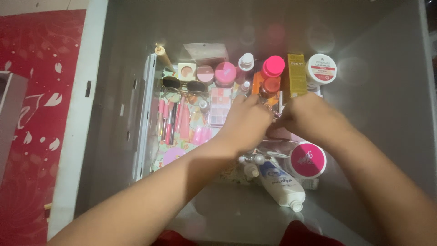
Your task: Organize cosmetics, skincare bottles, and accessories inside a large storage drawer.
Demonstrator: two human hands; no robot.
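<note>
Keychain [271, 110], a small metal piece, sits pinched between both hands over the middle of the cosmetics tray [146, 114] on the grey desk [373, 91]. Sunglasses [183, 85] lie left; left hand [246, 122], right hand [306, 116], then a pink-lidded jar [307, 159].

Over the cosmetics tray [146, 114], the left hand [246, 123] and right hand [307, 117] meet around a small chain [273, 111], just below the orange bottle [269, 84]; white lotion bottle [282, 184] lies nearer.
</note>
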